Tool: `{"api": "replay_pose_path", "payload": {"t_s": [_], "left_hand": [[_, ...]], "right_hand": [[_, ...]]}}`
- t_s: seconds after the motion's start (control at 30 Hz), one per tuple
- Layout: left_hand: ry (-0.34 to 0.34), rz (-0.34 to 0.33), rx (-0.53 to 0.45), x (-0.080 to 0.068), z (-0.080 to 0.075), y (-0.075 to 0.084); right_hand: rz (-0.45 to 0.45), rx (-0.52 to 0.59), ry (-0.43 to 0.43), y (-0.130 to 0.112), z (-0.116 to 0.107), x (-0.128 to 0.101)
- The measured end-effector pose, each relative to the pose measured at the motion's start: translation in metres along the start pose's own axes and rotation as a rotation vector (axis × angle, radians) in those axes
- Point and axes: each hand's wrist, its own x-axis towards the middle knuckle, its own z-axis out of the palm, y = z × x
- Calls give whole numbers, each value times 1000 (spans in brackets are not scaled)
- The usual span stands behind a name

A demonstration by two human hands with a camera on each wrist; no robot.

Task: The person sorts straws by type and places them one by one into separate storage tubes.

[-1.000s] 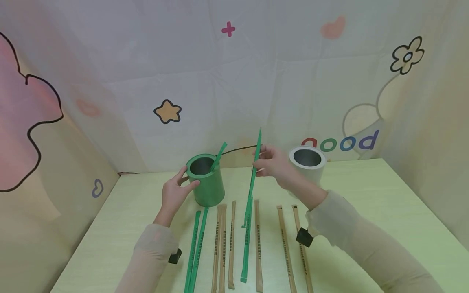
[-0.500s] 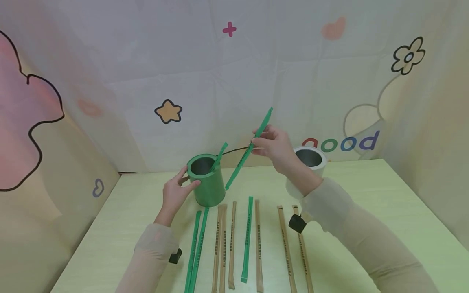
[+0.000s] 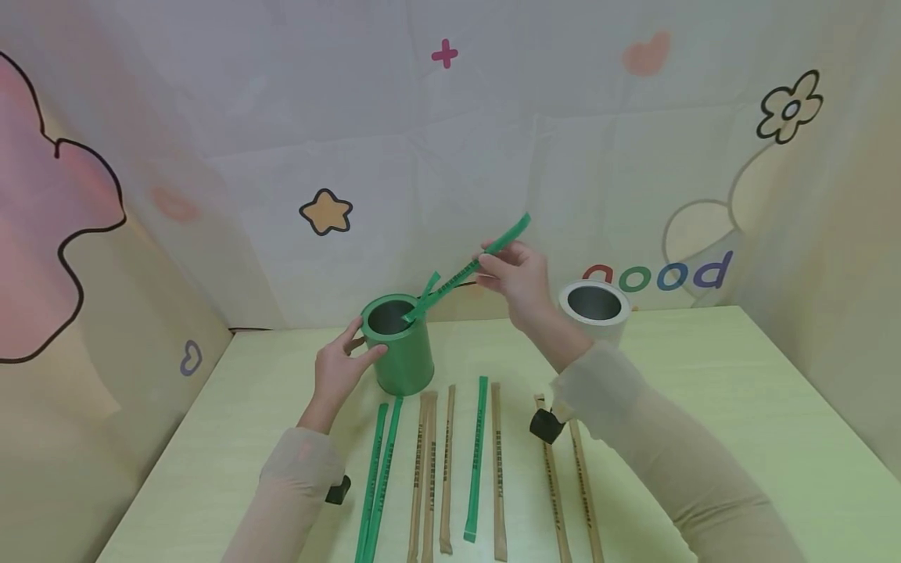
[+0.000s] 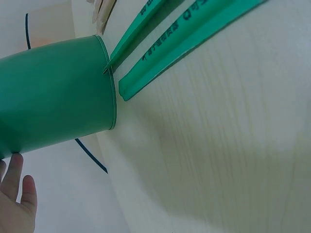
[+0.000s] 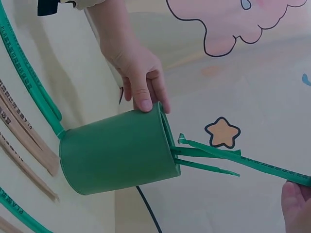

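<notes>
My left hand (image 3: 341, 367) holds the green can (image 3: 407, 363) near its rim, thumb in front and fingers at the left side. Between the thumb and fingers of my right hand (image 3: 519, 283) is a green wrapped straw (image 3: 461, 276), pinched around its middle and slanting down to the left. Its lower end overlaps the can's mouth in the head view; in the right wrist view that end sits just outside the opening. Two green straws (image 5: 210, 167) stick out of the can there. The left wrist view has the can's side (image 4: 58, 92) and only part of the left hand's fingers.
Two green straws (image 3: 380, 477) lie below the can, and another green straw (image 3: 476, 461) lies among several brown wrapped straws (image 3: 497, 477). A white can (image 3: 619, 332) stands at the back right, partly behind the right arm. A printed curtain (image 3: 493, 156) hangs behind the table.
My right hand has lifted the green straw off the table area, tilted it and brought its lower end left to the green can's mouth. The left hand stays on the can.
</notes>
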Motion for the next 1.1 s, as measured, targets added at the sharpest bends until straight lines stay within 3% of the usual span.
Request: {"api": "replay_pose_path", "payload": {"t_s": [0.13, 0.37, 0.83, 1.1], "left_hand": [[-3, 5, -4, 1, 1, -1], [4, 6, 3, 0, 1, -2], [6, 14, -1, 0, 0, 0], [11, 8, 3, 0, 0, 0]], "right_hand": [[-24, 0, 16, 9, 2, 4], [-48, -135, 38, 28, 9, 9], [-3, -321, 10, 61, 25, 10], [32, -360, -9, 78, 33, 5]]}}
